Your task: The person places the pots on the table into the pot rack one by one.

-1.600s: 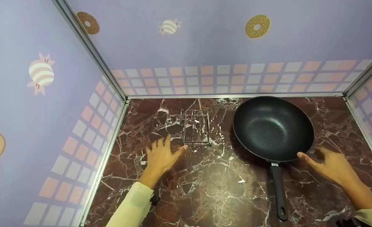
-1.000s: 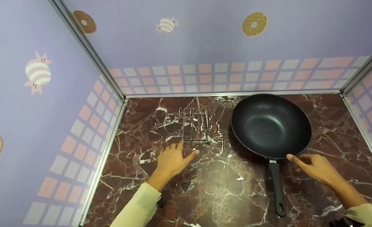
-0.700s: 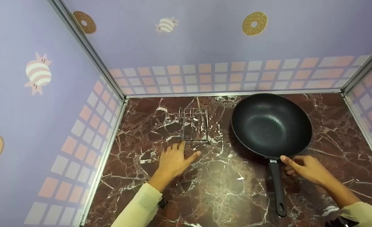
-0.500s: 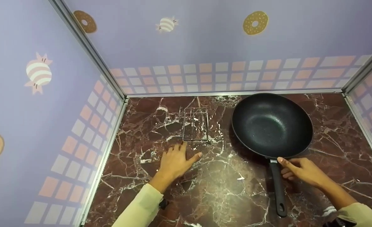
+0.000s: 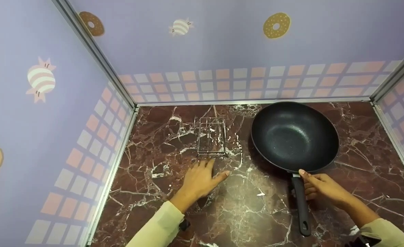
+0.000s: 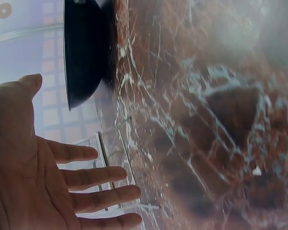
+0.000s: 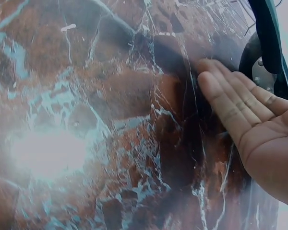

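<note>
A black frying pan [image 5: 292, 137] stands at the right of the counter, its handle [image 5: 301, 209] pointing towards me. My right hand [image 5: 327, 190] is at the handle's base, thumb over the pan's near edge. Its fingers reach beneath the handle; in the right wrist view the hand [image 7: 264, 129] has them extended and not wrapped round the handle [image 7: 269, 38]. A small wire rack [image 5: 212, 153] sits left of the pan. My left hand [image 5: 199, 180] lies just in front of it, fingers spread and holding nothing. The left wrist view shows that hand [image 6: 48, 187] beside the rack [image 6: 102, 148].
The counter [image 5: 249, 212] is dark red marble with white veins. Lilac panels stand behind it [image 5: 222, 44], at the left [image 5: 13, 120] and at the right, with metal strips along their lower edges. A small white mark [image 5: 261, 194] shows on the counter.
My right hand has moved left along the pan's near edge to the handle's base, its fingers now under the handle. My left hand has drawn back and right from the rack. Pan and rack stay put.
</note>
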